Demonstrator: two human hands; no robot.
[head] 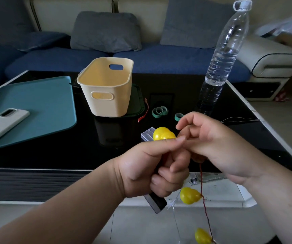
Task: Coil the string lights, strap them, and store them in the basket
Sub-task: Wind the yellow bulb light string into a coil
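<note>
Yellow lights (163, 135) at centre frame, in both hands over the table (106, 155) edge.

Gripped in the left hand (150, 166), fingers curled tight: battery box (156, 203), lights bunched at its top. Held in the right hand (217, 148), fingers curled, touching the left: red wire (202, 180), dropping to lower right past two loose bulbs (189, 195). Above centre, well apart: cream basket (106, 85), upright. Just right of it, green straps (159, 110) on black glass. Upper right, bottle (224, 59); far left, phone (2, 124) on teal mat (44, 103).

Blue sofa (159, 57) (grey cushions (106, 30) on it) behind a glossy black table (53, 159), pale floor (18, 213) below.
</note>
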